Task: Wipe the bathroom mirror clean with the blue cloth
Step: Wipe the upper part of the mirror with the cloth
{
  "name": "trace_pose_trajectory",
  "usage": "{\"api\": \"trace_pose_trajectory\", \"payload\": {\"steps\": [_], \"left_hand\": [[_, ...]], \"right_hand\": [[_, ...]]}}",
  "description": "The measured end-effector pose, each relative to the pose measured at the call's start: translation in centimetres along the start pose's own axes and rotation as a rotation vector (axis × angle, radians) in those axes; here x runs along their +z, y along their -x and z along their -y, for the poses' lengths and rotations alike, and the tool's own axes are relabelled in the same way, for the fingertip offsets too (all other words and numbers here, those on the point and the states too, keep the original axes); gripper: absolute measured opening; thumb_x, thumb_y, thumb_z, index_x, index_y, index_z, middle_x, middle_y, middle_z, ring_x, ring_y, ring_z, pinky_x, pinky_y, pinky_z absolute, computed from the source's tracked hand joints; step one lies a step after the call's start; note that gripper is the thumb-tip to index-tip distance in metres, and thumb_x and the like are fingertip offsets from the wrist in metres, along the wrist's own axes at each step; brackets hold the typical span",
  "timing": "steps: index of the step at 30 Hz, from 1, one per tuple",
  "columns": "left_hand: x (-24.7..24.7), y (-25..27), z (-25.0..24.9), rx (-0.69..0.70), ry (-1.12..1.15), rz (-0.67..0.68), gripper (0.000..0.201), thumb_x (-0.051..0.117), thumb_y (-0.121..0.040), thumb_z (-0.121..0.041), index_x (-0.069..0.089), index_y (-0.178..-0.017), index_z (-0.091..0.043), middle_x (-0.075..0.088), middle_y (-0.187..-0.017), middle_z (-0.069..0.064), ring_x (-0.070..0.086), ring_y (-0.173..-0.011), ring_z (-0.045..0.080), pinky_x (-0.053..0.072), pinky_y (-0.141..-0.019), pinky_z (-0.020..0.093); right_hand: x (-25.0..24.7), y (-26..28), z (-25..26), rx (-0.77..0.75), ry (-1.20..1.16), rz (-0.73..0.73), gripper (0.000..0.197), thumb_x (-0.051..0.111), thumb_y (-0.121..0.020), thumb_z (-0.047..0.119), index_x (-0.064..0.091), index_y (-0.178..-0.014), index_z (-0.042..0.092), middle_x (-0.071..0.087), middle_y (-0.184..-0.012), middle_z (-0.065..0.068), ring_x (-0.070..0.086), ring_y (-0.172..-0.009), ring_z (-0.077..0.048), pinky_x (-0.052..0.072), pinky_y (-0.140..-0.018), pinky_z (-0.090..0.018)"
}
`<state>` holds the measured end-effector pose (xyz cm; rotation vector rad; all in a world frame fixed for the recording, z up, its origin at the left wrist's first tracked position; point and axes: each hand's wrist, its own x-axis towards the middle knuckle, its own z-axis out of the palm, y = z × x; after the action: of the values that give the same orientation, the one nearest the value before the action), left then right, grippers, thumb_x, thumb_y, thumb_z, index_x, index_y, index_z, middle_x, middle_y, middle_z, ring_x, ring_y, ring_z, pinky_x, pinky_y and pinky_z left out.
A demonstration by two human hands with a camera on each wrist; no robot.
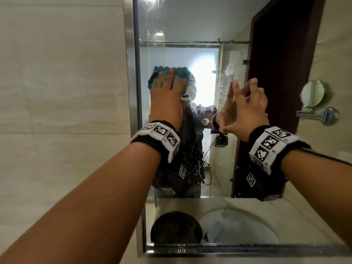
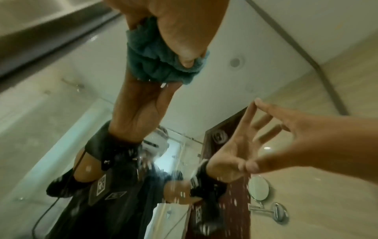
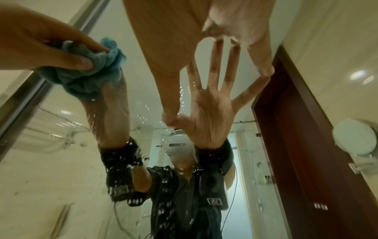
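Note:
The bathroom mirror (image 1: 190,25) fills the middle of the head view, speckled with water drops and smears. My left hand (image 1: 169,86) holds the bunched blue cloth (image 1: 182,73) flat against the glass, close to the mirror's left edge. In the left wrist view the thumb of that hand (image 2: 184,40) lies over the cloth (image 2: 155,64). My right hand (image 1: 242,107) is spread, its fingertips and thumb tip touching the glass to the right of the cloth, holding nothing. The right wrist view shows this hand (image 3: 184,48), the cloth (image 3: 92,77) and the left hand (image 3: 40,40) gripping it.
A steel frame (image 1: 131,73) borders the mirror on the left, beside a beige tiled wall (image 1: 57,92). At the right, a round shaving mirror (image 1: 312,93) stands out from the wall on an arm. The glass reflects a dark door (image 1: 282,73) and a sink (image 1: 238,225).

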<state>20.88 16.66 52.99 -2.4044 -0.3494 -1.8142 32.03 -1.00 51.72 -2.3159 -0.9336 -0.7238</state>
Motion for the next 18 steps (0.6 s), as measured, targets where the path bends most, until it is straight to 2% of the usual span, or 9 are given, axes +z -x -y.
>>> {"api": "trace_pose_trajectory", "payload": {"steps": [2, 5, 7, 9, 10, 11, 13, 15, 18], "left_hand": [[1.4, 2.3, -1.5, 0.083, -0.069, 0.079, 0.054, 0.068, -0.080, -0.005, 0.054, -0.130, -0.019, 0.034, -0.150, 0.014, 0.026, -0.138, 0.041, 0.025, -0.111, 0.057], [2.4, 6.6, -4.4, 0.233, -0.188, 0.361, 0.058, 0.054, -0.090, -0.008, 0.039, -0.142, -0.029, 0.014, -0.158, 0.001, 0.008, -0.144, 0.033, 0.003, -0.115, 0.054], [2.4, 6.7, -4.5, 0.276, -0.217, 0.435, 0.054, 0.050, -0.093, -0.013, 0.037, -0.143, -0.030, 0.012, -0.159, -0.001, 0.006, -0.145, 0.030, 0.000, -0.115, 0.052], [2.0, 3.9, -3.6, 0.329, -0.184, 0.337, 0.051, 0.056, -0.092, -0.015, 0.043, -0.138, -0.030, 0.022, -0.156, -0.001, 0.017, -0.142, 0.033, 0.018, -0.114, 0.056], [1.9, 1.7, -3.1, 0.303, -0.122, 0.232, 0.051, 0.061, -0.088, -0.010, 0.047, -0.134, -0.028, 0.029, -0.152, 0.002, 0.024, -0.139, 0.034, 0.027, -0.111, 0.055], [1.6, -0.8, -2.7, 0.221, -0.057, 0.155, 0.052, 0.064, -0.084, -0.005, 0.052, -0.130, -0.025, 0.036, -0.148, 0.006, 0.029, -0.137, 0.035, 0.030, -0.109, 0.054], [1.0, -4.0, -3.1, 0.091, -0.037, 0.057, 0.047, 0.067, -0.080, -0.005, 0.059, -0.125, -0.018, 0.042, -0.144, 0.011, 0.030, -0.137, 0.035, 0.024, -0.112, 0.051], [1.7, -3.2, -4.1, 0.081, -0.085, 0.107, 0.050, 0.065, -0.082, -0.007, 0.055, -0.130, -0.018, 0.035, -0.149, 0.011, 0.023, -0.141, 0.034, 0.018, -0.114, 0.053], [4.1, 4.4, -5.1, 0.285, -0.145, 0.265, 0.061, 0.066, -0.081, -0.004, 0.049, -0.136, -0.026, 0.031, -0.152, 0.008, 0.021, -0.141, 0.036, 0.018, -0.110, 0.064]], "right_hand": [[0.2, -0.2, -0.3, -0.012, -0.005, -0.013, 0.132, 0.087, -0.059, 0.036, -0.016, -0.141, 0.050, -0.024, -0.153, 0.003, -0.015, -0.141, -0.032, 0.022, -0.101, -0.069], [0.1, -0.1, -0.4, -0.026, -0.001, -0.015, 0.130, 0.085, -0.061, 0.037, -0.017, -0.142, 0.048, -0.024, -0.154, 0.000, -0.015, -0.141, -0.032, 0.023, -0.100, -0.069], [0.1, -0.1, -0.4, -0.038, 0.000, -0.013, 0.128, 0.083, -0.063, 0.037, -0.017, -0.142, 0.046, -0.023, -0.154, -0.001, -0.015, -0.141, -0.032, 0.022, -0.101, -0.068], [0.1, -0.1, -0.4, -0.031, -0.007, -0.013, 0.129, 0.084, -0.062, 0.037, -0.017, -0.142, 0.047, -0.024, -0.153, 0.000, -0.016, -0.141, -0.031, 0.022, -0.102, -0.068], [0.1, -0.1, -0.4, -0.031, -0.005, -0.012, 0.130, 0.085, -0.061, 0.037, -0.017, -0.141, 0.048, -0.026, -0.153, 0.001, -0.016, -0.141, -0.031, 0.023, -0.102, -0.067], [0.2, -0.2, -0.5, -0.033, 0.002, -0.014, 0.130, 0.085, -0.061, 0.038, -0.017, -0.141, 0.049, -0.027, -0.152, 0.002, -0.015, -0.141, -0.031, 0.024, -0.102, -0.067], [0.1, -0.2, -0.6, -0.038, 0.027, -0.024, 0.130, 0.085, -0.061, 0.040, -0.017, -0.140, 0.050, -0.026, -0.152, 0.003, -0.014, -0.141, -0.031, 0.027, -0.102, -0.064], [0.0, -0.1, -0.8, -0.050, 0.065, -0.039, 0.129, 0.084, -0.059, 0.045, -0.016, -0.141, 0.048, -0.022, -0.154, 0.002, -0.010, -0.141, -0.032, 0.033, -0.102, -0.059], [-0.5, 0.3, -1.5, -0.087, 0.101, -0.059, 0.129, 0.083, -0.058, 0.048, -0.012, -0.144, 0.044, -0.018, -0.155, 0.002, -0.005, -0.141, -0.031, 0.038, -0.101, -0.056]]}}
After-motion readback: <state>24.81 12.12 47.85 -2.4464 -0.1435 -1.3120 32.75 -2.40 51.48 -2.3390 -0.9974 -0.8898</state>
